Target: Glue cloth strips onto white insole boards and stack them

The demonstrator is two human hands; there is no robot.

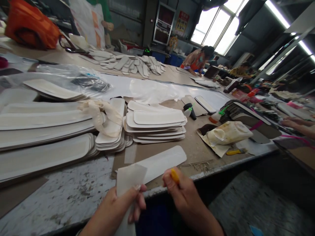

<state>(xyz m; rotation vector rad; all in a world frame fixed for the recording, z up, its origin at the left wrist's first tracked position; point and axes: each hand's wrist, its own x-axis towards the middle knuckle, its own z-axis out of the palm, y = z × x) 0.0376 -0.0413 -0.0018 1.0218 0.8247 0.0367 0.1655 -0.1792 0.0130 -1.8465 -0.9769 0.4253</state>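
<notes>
Glare from tall windows (218, 24) falls across a workshop where a long bench (81, 193) bears stacks of pale strips (157, 123). At its near edge, the left hand (125, 205) pinches a thin pale sheet (129, 178) between thumb and fingers, near a loose strip (167, 160). The right hand (184, 190) grips something yellow (175, 176), closed around it, just beyond the bench edge.

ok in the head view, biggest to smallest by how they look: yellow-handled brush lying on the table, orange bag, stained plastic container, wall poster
1. Orange bag
2. Stained plastic container
3. Wall poster
4. Yellow-handled brush
</notes>
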